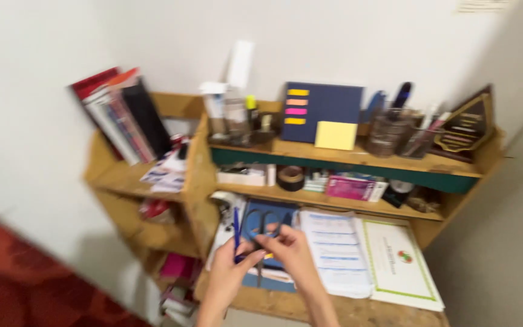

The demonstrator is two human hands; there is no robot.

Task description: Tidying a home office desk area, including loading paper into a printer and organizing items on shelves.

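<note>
left hand [230, 269]: blue pen [236, 229] | right hand [290, 245]: likely scissors [263, 225] | shelf [334, 200] close above

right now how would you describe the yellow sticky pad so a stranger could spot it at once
Find the wooden desk organiser against the white wall and look along its top shelf. Near the middle, a dark blue board stands upright, and the yellow sticky pad leans at its lower right corner. It is the only plain pale-yellow square there.

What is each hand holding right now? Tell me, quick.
Left hand: closed on a blue pen.
Right hand: fingers pinched at the scissors.
</note>
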